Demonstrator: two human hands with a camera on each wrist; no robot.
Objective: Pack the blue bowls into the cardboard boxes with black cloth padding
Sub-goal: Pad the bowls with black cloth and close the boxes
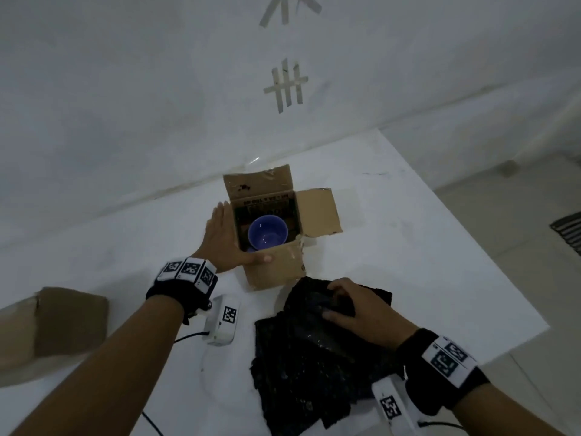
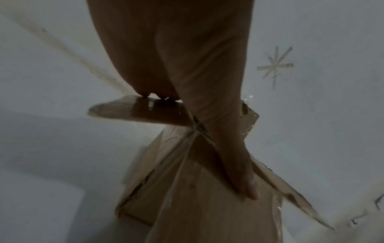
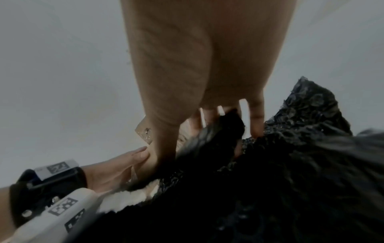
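An open cardboard box stands in the middle of the white table, its flaps spread out. A blue bowl sits upright inside it on dark padding. My left hand braces the box's near left corner, with straight fingers along the left side and the thumb flat on the front wall. The left wrist view shows that thumb lying on the box. In front of the box lies a pile of black cloth. My right hand grips a bunched fold at the top of the black cloth.
A second cardboard box lies at the table's near left. The wall with tape marks rises just behind the open box. The table's right edge drops to a tiled floor with a drain grate.
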